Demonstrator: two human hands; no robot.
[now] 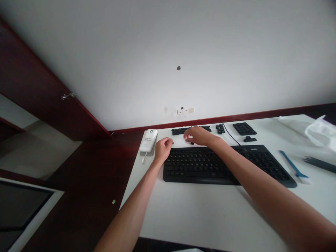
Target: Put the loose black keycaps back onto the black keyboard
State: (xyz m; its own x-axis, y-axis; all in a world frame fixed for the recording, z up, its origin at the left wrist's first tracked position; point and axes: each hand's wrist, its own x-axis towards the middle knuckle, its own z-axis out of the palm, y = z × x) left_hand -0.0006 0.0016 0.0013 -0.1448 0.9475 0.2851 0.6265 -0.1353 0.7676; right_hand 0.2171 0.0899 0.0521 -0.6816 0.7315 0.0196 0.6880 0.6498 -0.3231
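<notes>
A black keyboard point(199, 164) lies across the white table under my right forearm. My left hand point(163, 148) is at its upper left corner, the fingers curled and thumb tip against them; whatever they hold, if anything, is hidden. Beyond the keyboard, my right hand point(198, 135) arches low over the table, fingers bent down with a gap between them and the thumb. Just below it is a small black keycap point(192, 143). Behind that hand runs a row of loose black keycaps point(179, 131), partly covered by it. More keycaps are grouped to the right, including a number-pad block point(244, 128).
A white power bank point(148, 140) with a short cable lies at the table's left edge. On the right are a blue brush point(292, 163), a dark tool point(320, 163) and a crumpled white bag point(319, 131). A wall with sockets point(191, 110) stands behind; a dark red door point(52, 77) is left.
</notes>
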